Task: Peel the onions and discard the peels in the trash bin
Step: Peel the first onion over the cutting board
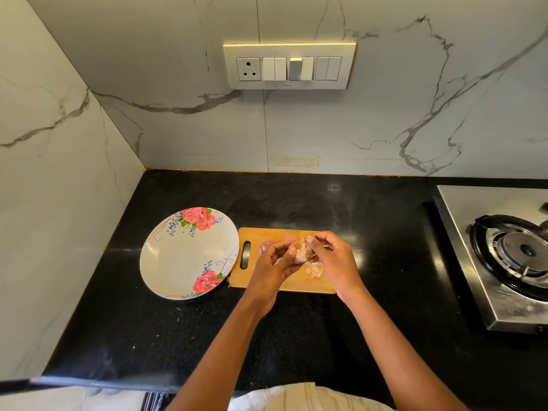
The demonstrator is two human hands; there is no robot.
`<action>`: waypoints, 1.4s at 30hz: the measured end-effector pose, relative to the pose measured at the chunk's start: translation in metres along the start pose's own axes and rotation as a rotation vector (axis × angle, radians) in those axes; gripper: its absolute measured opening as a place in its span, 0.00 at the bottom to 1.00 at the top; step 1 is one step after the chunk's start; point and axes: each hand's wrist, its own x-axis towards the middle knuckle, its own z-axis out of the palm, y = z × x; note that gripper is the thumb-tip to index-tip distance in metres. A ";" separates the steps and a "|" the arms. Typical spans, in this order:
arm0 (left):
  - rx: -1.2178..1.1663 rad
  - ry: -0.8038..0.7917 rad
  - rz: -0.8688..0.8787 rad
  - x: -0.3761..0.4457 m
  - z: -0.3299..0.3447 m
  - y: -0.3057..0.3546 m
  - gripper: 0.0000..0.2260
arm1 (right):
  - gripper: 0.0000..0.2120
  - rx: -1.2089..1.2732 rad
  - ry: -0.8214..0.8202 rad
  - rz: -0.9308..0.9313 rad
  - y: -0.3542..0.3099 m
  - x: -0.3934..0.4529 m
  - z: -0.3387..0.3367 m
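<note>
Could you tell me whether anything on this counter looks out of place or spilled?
Nothing stands out. Loose onion peels lie on the wooden cutting board, as expected while peeling; the flowered white plate sits flat.

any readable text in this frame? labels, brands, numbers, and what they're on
None readable.
Switch panel: a tiny mark under the switches on its lower edge, too small and blurred to read.
Floral plate, cutting board, gas stove: no text visible.
</note>
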 end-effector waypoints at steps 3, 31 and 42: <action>-0.021 -0.015 -0.014 -0.001 0.002 -0.001 0.16 | 0.06 -0.073 0.015 -0.027 0.000 0.003 -0.001; -0.017 0.038 -0.023 0.002 -0.001 0.020 0.16 | 0.11 -0.099 -0.062 -0.181 -0.012 -0.010 -0.002; 0.054 -0.093 -0.006 -0.004 -0.007 0.028 0.16 | 0.05 0.188 -0.074 0.002 -0.011 -0.006 -0.007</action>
